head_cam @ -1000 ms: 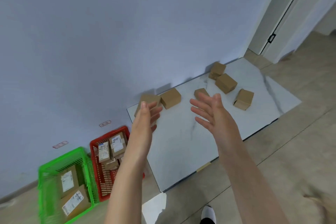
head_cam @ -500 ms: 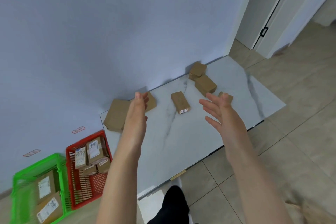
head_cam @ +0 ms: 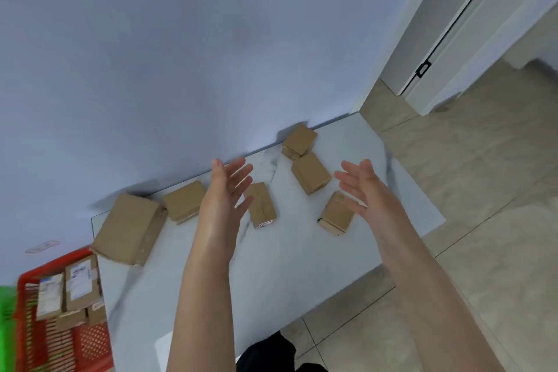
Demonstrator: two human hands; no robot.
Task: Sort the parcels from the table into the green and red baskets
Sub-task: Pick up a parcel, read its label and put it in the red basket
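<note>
Several brown cardboard parcels lie on the white marble table (head_cam: 271, 275). A large parcel (head_cam: 129, 228) sits at the table's left end, a medium one (head_cam: 184, 201) beside it. A narrow parcel (head_cam: 263, 205) with a small label lies just right of my left hand (head_cam: 225, 193), which is stretched out with straight fingers and holds nothing. My right hand (head_cam: 367, 190) is likewise spread, above a small parcel (head_cam: 336, 214). Two more parcels (head_cam: 309, 172) (head_cam: 300, 140) lie near the wall. The red basket (head_cam: 87, 344) holds labelled parcels; a sliver of the green basket (head_cam: 5, 329) shows at the left edge.
A blue-grey wall backs the table. Beige floor tiles (head_cam: 483, 220) spread to the right, with a white door frame (head_cam: 453, 54) beyond. My dark trouser leg (head_cam: 268, 353) shows below the table's front edge.
The view has shifted right and closer to the table, so the baskets slid to the left edge. Both hands have reached farther forward over the parcels, still holding nothing.
</note>
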